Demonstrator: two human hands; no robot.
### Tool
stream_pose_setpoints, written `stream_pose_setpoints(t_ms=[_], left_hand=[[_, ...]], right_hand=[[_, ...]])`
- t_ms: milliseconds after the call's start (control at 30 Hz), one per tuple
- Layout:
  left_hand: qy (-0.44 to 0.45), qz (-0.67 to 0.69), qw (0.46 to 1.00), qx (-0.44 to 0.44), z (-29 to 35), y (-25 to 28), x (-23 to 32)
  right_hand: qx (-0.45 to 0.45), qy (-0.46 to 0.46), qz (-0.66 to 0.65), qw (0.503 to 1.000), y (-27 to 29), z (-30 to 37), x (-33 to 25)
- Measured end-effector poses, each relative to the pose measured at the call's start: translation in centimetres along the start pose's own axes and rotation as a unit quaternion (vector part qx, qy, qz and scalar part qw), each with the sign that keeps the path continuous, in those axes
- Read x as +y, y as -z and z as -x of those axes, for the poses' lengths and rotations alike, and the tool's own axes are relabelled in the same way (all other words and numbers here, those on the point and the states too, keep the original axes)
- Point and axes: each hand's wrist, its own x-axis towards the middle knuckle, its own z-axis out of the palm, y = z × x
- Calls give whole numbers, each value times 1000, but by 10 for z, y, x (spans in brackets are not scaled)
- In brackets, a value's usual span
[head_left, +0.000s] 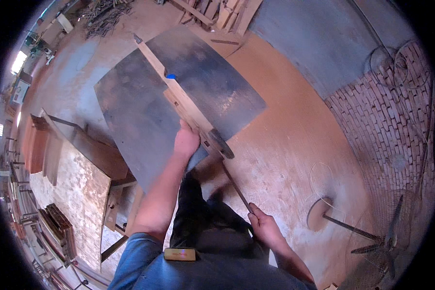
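So the left hand [186, 141] is gripping a long wooden piece [184, 107], thumb showing, and that piece is running diagonally across the dark tabletop [130, 108]. The right hand [265, 225] is clenching a thin rod [236, 185], its far end pointing toward the wood's near end.

A woodworking shop: timber pile [232, 15], stacked boards [35, 147].
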Motion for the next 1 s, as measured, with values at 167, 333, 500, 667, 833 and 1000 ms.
stream_pose_setpoints(t_ms=[167, 333, 500, 667, 833, 1000], left_hand=[[-10, -2, 1000, -10, -31, 20, -1], [-2, 4, 1000, -6, -57, 29, -9], [-15, 11, 999, 30, -90, 47, -12], [33, 72, 997, 0, -124, 65, -16], [13, 61, 998, 13, -154, 76, -24], [26, 90, 995, 40, -201, 96, -41]], right_hand=[[-27, -58, 16, 998, 2, -19, -45], [-8, -22, 35, 999, -6, -39, -54], [-4, 24, 55, 998, -14, -67, -73], [13, 13, 56, 998, -25, -91, -102], [7, 4, 71, 997, -28, -110, -135], [17, 42, 63, 997, -39, -140, -165]])
